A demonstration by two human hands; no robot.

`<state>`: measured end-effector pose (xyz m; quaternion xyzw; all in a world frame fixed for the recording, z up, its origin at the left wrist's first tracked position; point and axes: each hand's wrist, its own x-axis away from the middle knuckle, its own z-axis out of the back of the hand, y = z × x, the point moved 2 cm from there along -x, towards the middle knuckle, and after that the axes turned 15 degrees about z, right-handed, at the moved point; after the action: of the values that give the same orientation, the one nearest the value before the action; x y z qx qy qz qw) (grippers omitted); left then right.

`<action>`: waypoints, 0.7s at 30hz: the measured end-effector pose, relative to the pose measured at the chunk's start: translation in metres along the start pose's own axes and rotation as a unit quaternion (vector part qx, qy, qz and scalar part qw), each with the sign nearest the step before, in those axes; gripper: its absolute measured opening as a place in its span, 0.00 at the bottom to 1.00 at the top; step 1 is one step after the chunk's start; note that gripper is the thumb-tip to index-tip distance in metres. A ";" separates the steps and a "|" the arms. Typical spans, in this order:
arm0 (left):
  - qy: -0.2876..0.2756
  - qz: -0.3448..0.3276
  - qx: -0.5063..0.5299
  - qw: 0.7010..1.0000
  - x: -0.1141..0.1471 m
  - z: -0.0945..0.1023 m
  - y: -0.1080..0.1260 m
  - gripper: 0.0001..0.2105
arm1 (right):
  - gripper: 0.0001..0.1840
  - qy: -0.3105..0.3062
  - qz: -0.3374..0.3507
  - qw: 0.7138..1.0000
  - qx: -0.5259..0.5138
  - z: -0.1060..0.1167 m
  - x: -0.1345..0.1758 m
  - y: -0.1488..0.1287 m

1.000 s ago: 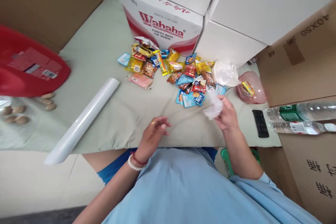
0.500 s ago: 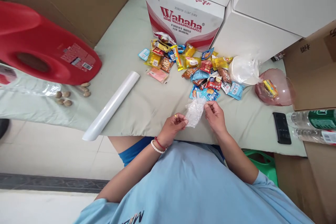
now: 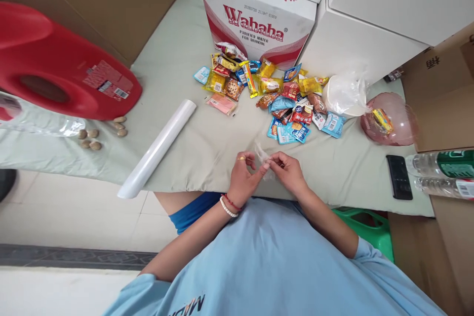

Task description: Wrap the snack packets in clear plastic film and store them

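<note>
Near centre, left hand (image 3: 243,177) and right hand (image 3: 291,172) pinch crumpled clear plastic (image 3: 261,152), grips closed (it isn't spread out); wrapped snacks (image 3: 271,86) lie loose above, a yellow packet (image 3: 382,121) in the pink bowl (image 3: 405,117) at right.

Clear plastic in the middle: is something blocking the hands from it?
No, nothing visible does: the left hand and the right hand both hold the clear plastic directly. The snack packets lie beyond it on the table, not in between.
</note>
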<state>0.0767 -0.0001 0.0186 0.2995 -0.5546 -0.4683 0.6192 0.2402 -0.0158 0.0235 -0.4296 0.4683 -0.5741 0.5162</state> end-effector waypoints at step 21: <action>-0.102 -0.019 0.112 0.988 -0.020 0.029 -0.012 0.16 | 0.16 0.066 0.099 0.983 0.138 0.061 -0.001 0.001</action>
<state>0.0472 0.0183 0.0057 0.3283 -0.6578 -0.4428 0.5132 0.2996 -0.0204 0.0339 -0.2667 0.4578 -0.6062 0.5931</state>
